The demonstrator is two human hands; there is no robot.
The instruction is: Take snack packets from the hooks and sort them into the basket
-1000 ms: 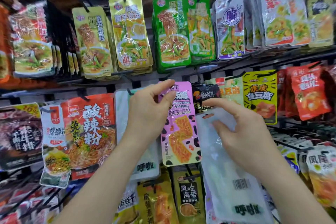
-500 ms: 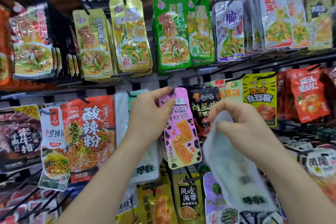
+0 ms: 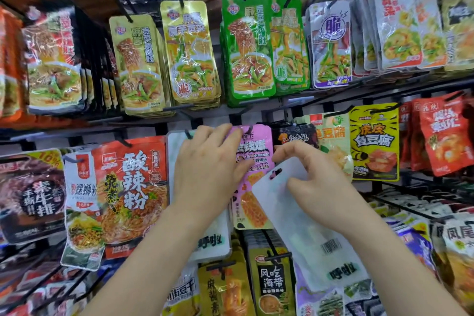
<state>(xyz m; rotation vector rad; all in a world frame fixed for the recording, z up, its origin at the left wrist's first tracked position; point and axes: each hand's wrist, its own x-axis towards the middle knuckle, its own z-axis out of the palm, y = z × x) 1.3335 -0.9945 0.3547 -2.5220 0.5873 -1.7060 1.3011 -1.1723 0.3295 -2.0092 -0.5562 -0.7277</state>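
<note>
My right hand (image 3: 320,185) grips the top of a white translucent snack packet (image 3: 307,233), which is off its hook and tilted. Its hang hole lies over the pink packet (image 3: 256,146) that hangs on the middle row. My left hand (image 3: 205,177) pinches the pink packet's upper left edge between fingers and thumb. Behind that hand, more white packets (image 3: 213,241) hang on a black hook (image 3: 187,133). No basket is in view.
The wall rack is packed with hanging packets: yellow (image 3: 189,54) and green (image 3: 246,46) ones above, a red noodle packet (image 3: 133,187) to the left, a yellow tofu packet (image 3: 374,141) to the right. Black hook rods stick out toward me on every row.
My right hand has swung the white packet up and to the left, so its top now overlaps the pink packet. My left hand stays at the pink packet's top edge.
</note>
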